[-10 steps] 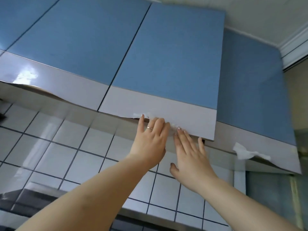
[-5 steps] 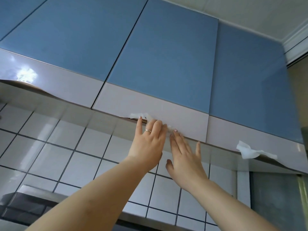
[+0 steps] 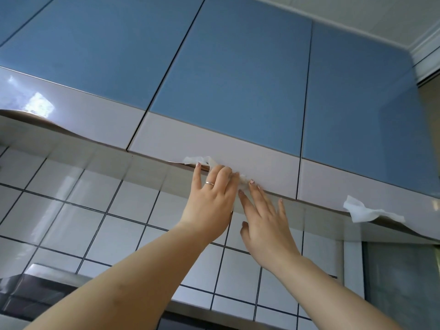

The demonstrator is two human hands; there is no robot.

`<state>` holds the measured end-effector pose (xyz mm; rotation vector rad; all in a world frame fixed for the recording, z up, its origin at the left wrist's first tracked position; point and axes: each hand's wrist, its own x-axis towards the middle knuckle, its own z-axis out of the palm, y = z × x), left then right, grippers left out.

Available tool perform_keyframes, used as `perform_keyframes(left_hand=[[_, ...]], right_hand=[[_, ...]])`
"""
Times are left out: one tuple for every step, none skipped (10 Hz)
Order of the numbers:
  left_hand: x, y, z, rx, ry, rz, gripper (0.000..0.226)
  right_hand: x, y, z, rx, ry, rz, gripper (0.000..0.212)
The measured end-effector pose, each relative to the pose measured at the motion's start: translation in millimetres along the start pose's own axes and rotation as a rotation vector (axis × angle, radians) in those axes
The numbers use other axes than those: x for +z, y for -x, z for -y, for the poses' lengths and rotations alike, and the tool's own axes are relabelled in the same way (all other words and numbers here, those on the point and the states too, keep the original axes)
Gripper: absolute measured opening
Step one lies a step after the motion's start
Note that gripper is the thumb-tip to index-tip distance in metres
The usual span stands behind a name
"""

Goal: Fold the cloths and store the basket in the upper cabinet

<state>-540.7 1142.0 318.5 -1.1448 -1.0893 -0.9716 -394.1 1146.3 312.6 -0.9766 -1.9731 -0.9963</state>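
I see no readable writing. My left hand (image 3: 209,201) and right hand (image 3: 266,217), fingers straight, touch the blue cabinet door's (image 3: 228,79) lower edge, above the tiled wall (image 3: 71,198).

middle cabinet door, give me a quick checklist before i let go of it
1. Middle cabinet door flush with the doors on either side: ok, the seams look even.
2. Bottom edge free of anything caught: not ok, a white tissue piece sticks out at the lower edge.
3. Left hand clear of the gap: cannot tell, its fingertips are at the door's lower edge.
4. Right hand clear: ok, fingers straight, pressing on the white strip.
5. Basket inside: cannot tell, the door hides the interior.
6. Right-hand neighbouring door: not ok, a second tissue piece hangs from its edge.
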Motion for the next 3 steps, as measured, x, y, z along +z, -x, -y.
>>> perform_keyframes(left_hand=[[-6.2, -0.8, -0.4, -0.013, -0.012, 0.048, 0.074], [-24.9, -5.8, 3.6, 0.033, -0.036, 0.179, 0.078], [-42.1, -12.5, 14.1, 0.103, -0.052, 0.346, 0.076]], right_hand=[[-6.1, -2.2, -1.9, -0.009, -0.053, 0.02, 0.065], [-21.5, -8.0, -5.5, -0.048, -0.068, 0.048, 0.062], [-38.4, -10.3, -7.3, -0.028, -0.045, 0.058, 0.05]])
